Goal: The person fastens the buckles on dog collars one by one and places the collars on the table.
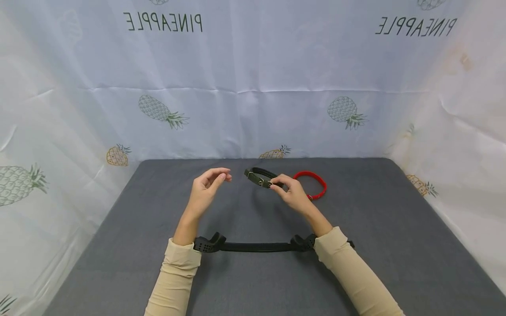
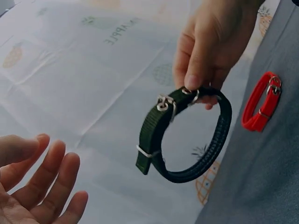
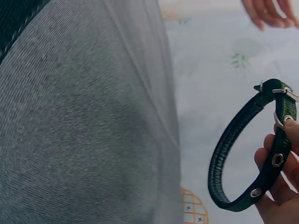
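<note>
My right hand pinches a dark green pet collar between thumb and fingers, close to its buckle and D-ring. The collar is fastened into a loop and held up above the table; metal eyelets show along its band in the right wrist view. To its left my left hand is raised with relaxed, slightly bent fingers and nothing in them, apart from the collar. On the table behind the right hand lies a red collar, also buckled into a loop, partly covered by that hand in the head view.
A dark grey cloth covers the table. Between the forearms, a black bar with curved ends spans the space near the wrists. White curtains printed with pineapples hang behind the table and along both sides.
</note>
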### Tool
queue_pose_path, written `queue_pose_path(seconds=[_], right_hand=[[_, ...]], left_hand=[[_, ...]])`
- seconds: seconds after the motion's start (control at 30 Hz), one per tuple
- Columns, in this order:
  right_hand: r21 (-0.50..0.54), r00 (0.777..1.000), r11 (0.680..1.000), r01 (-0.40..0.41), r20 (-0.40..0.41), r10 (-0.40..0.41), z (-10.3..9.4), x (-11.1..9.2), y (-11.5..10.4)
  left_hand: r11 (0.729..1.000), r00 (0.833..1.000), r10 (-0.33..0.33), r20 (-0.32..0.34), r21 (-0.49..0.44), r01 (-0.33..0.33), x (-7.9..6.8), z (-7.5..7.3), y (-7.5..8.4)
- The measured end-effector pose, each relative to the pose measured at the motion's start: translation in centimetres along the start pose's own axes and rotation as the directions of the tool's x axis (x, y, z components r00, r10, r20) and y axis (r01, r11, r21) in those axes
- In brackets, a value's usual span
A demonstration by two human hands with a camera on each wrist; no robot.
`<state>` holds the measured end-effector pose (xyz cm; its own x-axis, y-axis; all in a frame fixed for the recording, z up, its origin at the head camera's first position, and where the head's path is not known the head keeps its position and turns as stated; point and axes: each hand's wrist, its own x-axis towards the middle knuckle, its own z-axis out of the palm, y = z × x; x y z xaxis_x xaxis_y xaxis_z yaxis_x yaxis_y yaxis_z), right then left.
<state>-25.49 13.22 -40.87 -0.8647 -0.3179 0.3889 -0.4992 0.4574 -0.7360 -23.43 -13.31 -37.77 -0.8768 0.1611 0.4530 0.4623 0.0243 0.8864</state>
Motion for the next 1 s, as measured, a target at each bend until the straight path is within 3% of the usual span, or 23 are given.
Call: queue_pose_path(seconds=[0.43,1.0], right_hand=[[-0.051,0.998,0.999,0.002,-0.068,-0.006,1.7,0.9,1.6],[-0.116,0.988,0.984,-0.133,-0.092,0.123,3.3,1.5,4.3]], left_hand=[[1.0,1.0,-0.022,0.012,0.009,0.022,-0.1,0.0,0.1],[1.0,1.0,-0.024,0.001,-0.015,0.024,-0.2,0.1,0.3]])
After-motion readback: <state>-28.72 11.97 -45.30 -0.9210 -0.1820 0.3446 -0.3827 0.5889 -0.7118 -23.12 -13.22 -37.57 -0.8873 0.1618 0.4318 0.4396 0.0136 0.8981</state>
